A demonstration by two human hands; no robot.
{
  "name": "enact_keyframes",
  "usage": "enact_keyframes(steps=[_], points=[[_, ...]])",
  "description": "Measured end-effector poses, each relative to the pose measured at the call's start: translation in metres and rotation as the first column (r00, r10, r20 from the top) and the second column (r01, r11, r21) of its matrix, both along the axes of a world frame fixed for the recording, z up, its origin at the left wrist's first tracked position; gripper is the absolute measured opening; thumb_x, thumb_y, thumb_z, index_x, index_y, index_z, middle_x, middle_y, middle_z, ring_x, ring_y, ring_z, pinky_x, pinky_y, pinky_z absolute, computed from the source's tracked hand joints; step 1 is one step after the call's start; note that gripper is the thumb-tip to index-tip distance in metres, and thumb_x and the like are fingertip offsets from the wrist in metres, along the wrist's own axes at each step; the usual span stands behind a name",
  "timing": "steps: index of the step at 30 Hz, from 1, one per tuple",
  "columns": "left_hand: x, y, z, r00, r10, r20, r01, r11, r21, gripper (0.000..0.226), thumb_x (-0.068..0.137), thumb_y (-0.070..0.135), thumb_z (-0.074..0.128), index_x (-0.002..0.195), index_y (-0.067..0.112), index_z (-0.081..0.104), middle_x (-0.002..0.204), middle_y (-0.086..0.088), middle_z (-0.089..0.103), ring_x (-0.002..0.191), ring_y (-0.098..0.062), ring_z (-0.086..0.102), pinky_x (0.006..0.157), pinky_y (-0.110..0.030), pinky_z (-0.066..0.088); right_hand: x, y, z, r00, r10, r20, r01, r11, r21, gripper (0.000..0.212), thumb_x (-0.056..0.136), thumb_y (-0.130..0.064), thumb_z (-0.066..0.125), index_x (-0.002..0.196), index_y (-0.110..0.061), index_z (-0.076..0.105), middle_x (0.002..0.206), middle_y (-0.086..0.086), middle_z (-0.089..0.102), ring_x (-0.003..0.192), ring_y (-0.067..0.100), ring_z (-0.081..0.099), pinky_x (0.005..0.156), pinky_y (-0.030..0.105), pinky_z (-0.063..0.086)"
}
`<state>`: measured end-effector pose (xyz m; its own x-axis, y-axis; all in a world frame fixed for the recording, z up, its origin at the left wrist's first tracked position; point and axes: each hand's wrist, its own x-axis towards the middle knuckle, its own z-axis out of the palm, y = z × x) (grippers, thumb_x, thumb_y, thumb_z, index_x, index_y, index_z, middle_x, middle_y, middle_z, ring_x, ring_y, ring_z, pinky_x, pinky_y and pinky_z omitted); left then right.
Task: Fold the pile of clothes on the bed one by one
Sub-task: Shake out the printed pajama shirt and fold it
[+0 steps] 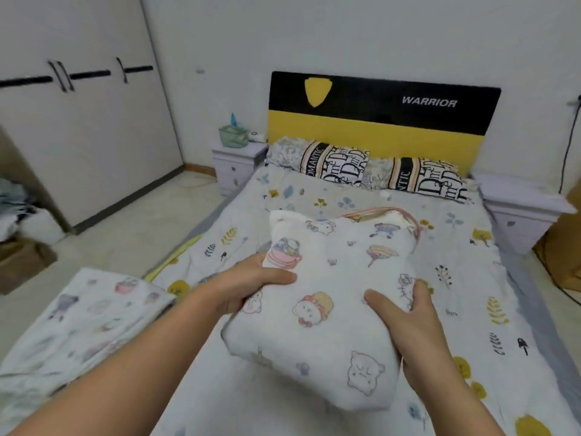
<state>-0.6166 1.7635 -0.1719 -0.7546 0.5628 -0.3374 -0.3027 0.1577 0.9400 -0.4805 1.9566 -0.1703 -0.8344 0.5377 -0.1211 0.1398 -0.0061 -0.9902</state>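
A folded white garment with cartoon prints (333, 297) is lifted just above the middle of the bed (471, 278). My left hand (251, 284) grips its left edge, thumb on top and fingers underneath. My right hand (405, 313) grips its right edge the same way. A second white cartoon-print garment (85, 319) lies flat and folded at the bed's near left corner, left of my left arm.
Two lettered pillows (333, 162) lie against the black and yellow headboard (377, 121). White nightstands stand on either side, the left one (235, 162) carrying a green basket (232, 135). A white wardrobe (85, 121) fills the left wall. A brown box (22, 262) and heaped cloth sit on the floor at far left.
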Motion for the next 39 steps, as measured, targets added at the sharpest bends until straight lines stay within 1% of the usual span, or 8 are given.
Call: enact_keyframes(steps=[6, 8, 14, 19, 28, 31, 36, 39], points=[[-0.001, -0.087, 0.05, 0.991, 0.122, -0.052, -0.121, 0.992, 0.021, 0.039, 0.07, 0.004, 0.069, 0.108, 0.011, 0.063, 0.098, -0.008, 0.073, 0.084, -0.021, 0.07, 0.072, -0.028, 0.057, -0.029, -0.067, 0.038, 0.987, 0.142, -0.071, -0.142, 0.99, 0.0, 0.034, 0.075, -0.02, 0.073, 0.1, -0.027, 0.051, 0.1, -0.003, 0.065, 0.091, 0.021, 0.063, 0.085, 0.044, 0.052], [-0.002, -0.121, 0.06, 0.987, 0.146, -0.061, -0.146, 0.989, 0.008, 0.032, 0.077, 0.001, 0.066, 0.107, 0.012, 0.062, 0.094, -0.006, 0.073, 0.081, -0.019, 0.07, 0.069, -0.026, 0.057, -0.04, -0.095, 0.044, 0.977, 0.192, -0.09, -0.194, 0.981, -0.008, 0.039, 0.075, -0.019, 0.074, 0.106, -0.025, 0.051, 0.103, -0.003, 0.065, 0.093, 0.022, 0.063, 0.085, 0.045, 0.052], [-0.02, -0.234, 0.065, 0.97, 0.234, -0.057, -0.236, 0.971, -0.033, 0.033, 0.074, 0.007, 0.067, 0.106, 0.014, 0.062, 0.097, -0.008, 0.073, 0.082, -0.021, 0.071, 0.069, -0.028, 0.057, -0.079, -0.194, 0.044, 0.936, 0.334, -0.112, -0.341, 0.939, -0.053, 0.034, 0.076, -0.015, 0.073, 0.096, -0.03, 0.05, 0.098, -0.006, 0.064, 0.09, 0.016, 0.063, 0.075, 0.036, 0.051], [-0.05, -0.329, 0.053, 0.959, 0.284, -0.021, -0.285, 0.955, -0.083, 0.025, 0.086, 0.001, 0.058, 0.107, 0.015, 0.06, 0.1, -0.012, 0.072, 0.082, -0.023, 0.071, 0.066, -0.029, 0.057, -0.12, -0.289, 0.023, 0.915, 0.392, -0.092, -0.401, 0.911, -0.102, 0.033, 0.076, -0.011, 0.072, 0.093, -0.027, 0.049, 0.097, -0.005, 0.064, 0.09, 0.016, 0.062, 0.074, 0.035, 0.051], [-0.107, -0.438, -0.025, 0.945, 0.306, 0.119, -0.299, 0.952, -0.07, 0.065, 0.054, 0.015, 0.076, 0.117, 0.007, 0.059, 0.109, -0.018, 0.068, 0.098, -0.034, 0.066, 0.082, -0.038, 0.055, -0.187, -0.397, -0.062, 0.905, 0.424, 0.032, -0.409, 0.888, -0.211, 0.042, 0.075, -0.005, 0.072, 0.105, -0.027, 0.052, 0.1, -0.002, 0.067, 0.095, 0.022, 0.064, 0.089, 0.046, 0.051], [-0.121, -0.455, -0.058, 0.93, 0.321, 0.177, -0.311, 0.947, -0.085, 0.054, 0.061, 0.009, 0.068, 0.115, 0.006, 0.06, 0.109, -0.019, 0.068, 0.1, -0.036, 0.065, 0.086, -0.041, 0.053, -0.199, -0.415, -0.089, 0.904, 0.426, 0.044, -0.404, 0.882, -0.241, 0.046, 0.078, -0.001, 0.069, 0.109, -0.029, 0.05, 0.101, -0.009, 0.062, 0.094, 0.013, 0.06, 0.083, 0.035, 0.05], [-0.134, -0.471, -0.124, 0.901, 0.368, 0.23, -0.341, 0.928, -0.15, 0.055, 0.06, 0.008, 0.07, 0.114, 0.005, 0.061, 0.105, -0.019, 0.069, 0.097, -0.036, 0.066, 0.086, -0.041, 0.052, -0.209, -0.435, -0.141, 0.898, 0.417, 0.14, -0.367, 0.886, -0.283, 0.058, 0.082, 0.004, 0.064, 0.13, -0.017, 0.042, 0.11, -0.003, 0.061, 0.093, 0.008, 0.059, 0.062, 0.014, 0.048], [-0.134, -0.472, -0.161, 0.915, 0.38, 0.138, -0.343, 0.91, -0.232, 0.06, 0.056, 0.022, 0.076, 0.113, 0.009, 0.062, 0.108, -0.01, 0.07, 0.095, -0.021, 0.069, 0.081, -0.03, 0.053, -0.212, -0.443, -0.167, 0.891, 0.366, 0.267, -0.315, 0.924, -0.217, 0.06, 0.083, -0.003, 0.066, 0.135, -0.008, 0.037, 0.119, 0.005, 0.056, 0.093, 0.018, 0.054, 0.075, 0.017, 0.043]])
